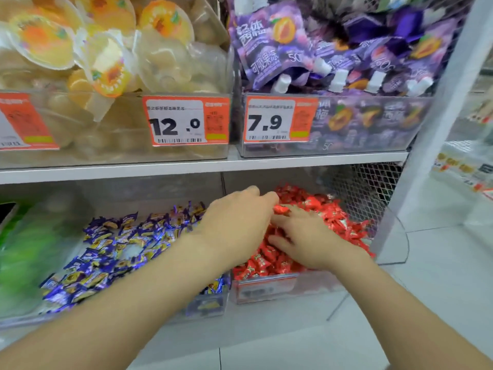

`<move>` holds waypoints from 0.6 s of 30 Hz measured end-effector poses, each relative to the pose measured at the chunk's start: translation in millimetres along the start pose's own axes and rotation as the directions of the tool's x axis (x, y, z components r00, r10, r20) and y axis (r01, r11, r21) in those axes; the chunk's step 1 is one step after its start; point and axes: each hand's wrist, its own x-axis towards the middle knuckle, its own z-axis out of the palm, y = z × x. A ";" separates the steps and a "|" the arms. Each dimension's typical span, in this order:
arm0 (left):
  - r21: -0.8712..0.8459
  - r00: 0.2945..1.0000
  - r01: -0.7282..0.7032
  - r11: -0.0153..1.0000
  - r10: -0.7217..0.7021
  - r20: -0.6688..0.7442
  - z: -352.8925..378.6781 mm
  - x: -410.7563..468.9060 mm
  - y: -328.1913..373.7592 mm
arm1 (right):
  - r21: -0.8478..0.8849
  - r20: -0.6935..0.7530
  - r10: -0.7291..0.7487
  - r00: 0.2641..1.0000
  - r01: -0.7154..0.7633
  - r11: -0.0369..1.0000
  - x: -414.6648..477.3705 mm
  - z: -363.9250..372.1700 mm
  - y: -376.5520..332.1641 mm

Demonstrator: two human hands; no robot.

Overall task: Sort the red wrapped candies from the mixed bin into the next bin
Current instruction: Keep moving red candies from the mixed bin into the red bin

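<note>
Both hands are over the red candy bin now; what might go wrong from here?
The left hand holds the red candy in a fingertip grip only; it may slip. Its forearm crosses low over the purple candies and might drag some out. The right hand rests on heaped red candies near the front wall; some may spill.

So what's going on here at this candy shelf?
A person is sorting wrapped candy. Their left hand pinches a red candy over the bin of red candies, beside the bin of purple candies. Their right hand rests, fingers spread, on the red pile.
</note>
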 end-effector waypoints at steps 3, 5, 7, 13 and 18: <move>0.174 0.996 0.010 0.985 -0.026 0.090 22.1 26.9 10.7 | 0.013 -0.072 0.109 0.991 -0.108 0.994 -3.0 -9.6 17.2; 0.112 0.987 0.019 0.994 -0.037 0.158 37.1 42.2 7.3 | 0.164 -0.127 0.092 0.988 -0.071 0.984 -10.3 -20.1 20.4; -0.061 0.949 0.038 0.997 -0.017 0.314 44.3 51.8 -0.3 | 0.292 -0.207 0.147 0.967 -0.083 0.953 -17.2 -28.2 20.0; -0.128 0.973 -0.134 0.983 0.155 0.171 19.3 26.9 -20.2 | 0.496 -0.371 0.251 0.894 -0.038 0.868 -22.7 -43.9 -18.7; -0.172 0.997 0.047 0.984 -0.056 -0.047 7.6 -37.7 -78.6 | 0.514 -0.371 0.113 0.922 0.103 0.852 -18.9 -36.5 -85.6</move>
